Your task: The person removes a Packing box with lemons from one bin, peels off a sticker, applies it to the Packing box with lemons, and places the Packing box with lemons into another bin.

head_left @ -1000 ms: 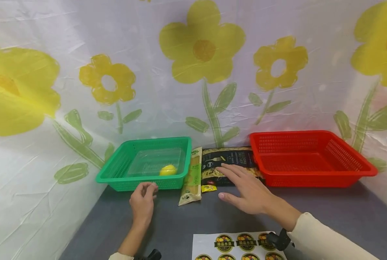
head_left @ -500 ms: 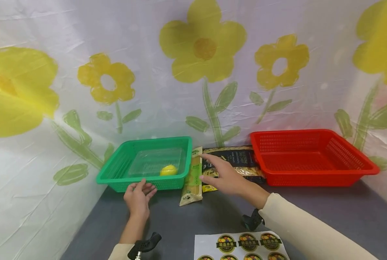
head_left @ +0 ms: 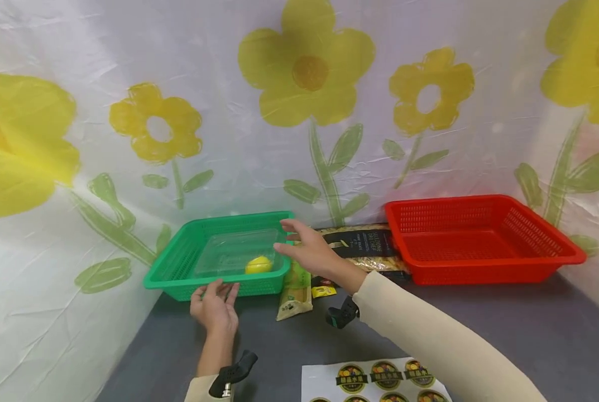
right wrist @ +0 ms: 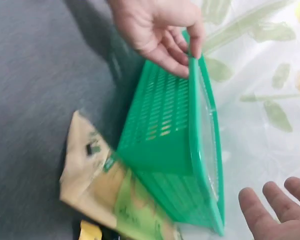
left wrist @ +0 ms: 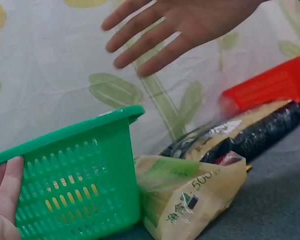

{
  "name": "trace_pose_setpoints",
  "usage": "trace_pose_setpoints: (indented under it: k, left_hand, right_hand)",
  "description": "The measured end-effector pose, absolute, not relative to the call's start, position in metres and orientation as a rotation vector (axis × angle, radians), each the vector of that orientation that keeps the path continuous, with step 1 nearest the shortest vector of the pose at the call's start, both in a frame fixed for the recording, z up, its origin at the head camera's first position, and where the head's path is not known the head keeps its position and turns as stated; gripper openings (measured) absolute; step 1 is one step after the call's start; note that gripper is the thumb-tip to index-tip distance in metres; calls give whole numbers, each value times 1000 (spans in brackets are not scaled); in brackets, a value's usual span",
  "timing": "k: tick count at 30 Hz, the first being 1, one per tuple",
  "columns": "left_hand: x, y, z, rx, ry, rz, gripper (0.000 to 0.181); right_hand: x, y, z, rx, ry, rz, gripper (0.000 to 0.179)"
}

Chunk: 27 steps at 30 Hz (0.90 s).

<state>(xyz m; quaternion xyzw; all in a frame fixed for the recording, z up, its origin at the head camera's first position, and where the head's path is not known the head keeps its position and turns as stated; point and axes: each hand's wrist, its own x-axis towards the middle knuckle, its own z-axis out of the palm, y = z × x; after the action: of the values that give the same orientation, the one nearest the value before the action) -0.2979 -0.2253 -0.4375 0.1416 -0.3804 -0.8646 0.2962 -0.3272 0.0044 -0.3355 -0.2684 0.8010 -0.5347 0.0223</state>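
Observation:
A green plastic basket (head_left: 261, 286) stands at the left, tilted in neither wrist view enough to spill. My left hand (head_left: 215, 307) holds its front rim, fingertips at and just under the edge; the right wrist view shows these fingers (right wrist: 177, 62) curled at the rim. Inside lies a clear plastic box (head_left: 229, 248) with a yellow, lemon-like fruit (head_left: 258, 264). My right hand (head_left: 306, 248) hovers near the basket's right end with fingers spread and nothing in them; the left wrist view shows that hand (left wrist: 165, 30) above the basket.
A beige-and-green food packet (head_left: 295, 298) leans beside the basket. Behind my right forearm lie a black pasta bag (head_left: 364, 244) and a small yellow packet (head_left: 323, 291). A red basket (head_left: 485, 271) stands at the right; a sticker sheet (head_left: 324, 379) lies at the front.
My right hand has moved left from over the pasta bag to the green basket's right end. My left hand has come up to the basket's front rim.

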Motion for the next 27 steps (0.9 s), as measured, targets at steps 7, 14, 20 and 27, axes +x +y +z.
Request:
trace_pose_setpoints:
  k: [7,14,20,27]
  left_hand:
    - [-299,-225,-437,365,-963,-2264,26]
    - [-299,-221,-442,387,-924,-2297,26]
    - [-299,-225,-447,411,-889,-2335,21]
    - [-303,-227,-441,424,-868,-2360,18]
  right_hand:
    - [-341,-33,-344,-608,2354,-1794,66]
    - [-352,-64,-347,-252,2259,-1932,84]
    - [-358,-90,-355,-123,2447,-1728,94]
    - [-376,-105,-358,-173,2641,-1383,86]
